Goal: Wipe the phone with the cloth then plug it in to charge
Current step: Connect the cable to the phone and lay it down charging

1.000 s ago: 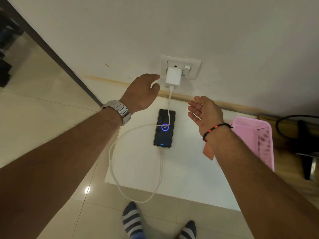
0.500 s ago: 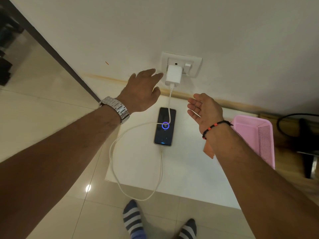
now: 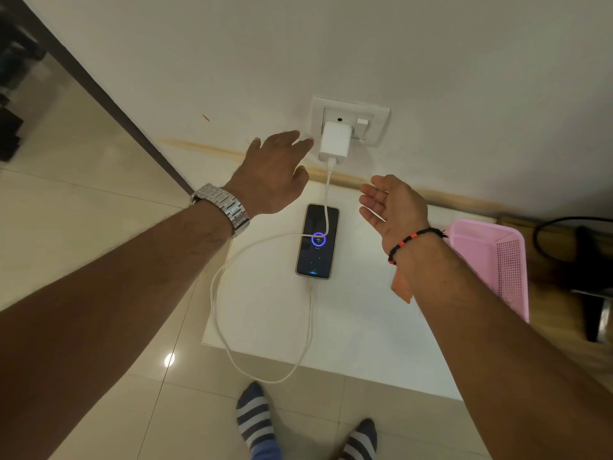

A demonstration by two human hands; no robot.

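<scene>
The phone [image 3: 317, 242] lies face up on a white board [image 3: 365, 327] on the floor, its screen lit with a blue charging ring. A white cable [image 3: 219, 280] loops from its lower end to the white charger [image 3: 333, 142], plugged into the wall socket [image 3: 374, 122]. My left hand [image 3: 275, 174] hovers open just left of the charger, fingertips near it, holding nothing. To the right of the phone my right hand [image 3: 393, 204] is open, palm turned left. An orange cloth [image 3: 401, 288] shows partly under my right forearm.
A pink plastic basket [image 3: 497, 260] stands at the board's right edge. A dark object with a black cable [image 3: 590, 280] sits further right. A dark door frame [image 3: 109, 104] runs along the left. My striped socks [image 3: 255, 423] are at the bottom.
My left hand has spread its fingers and drifted slightly left and back from the charger. The right hand and the phone have barely moved.
</scene>
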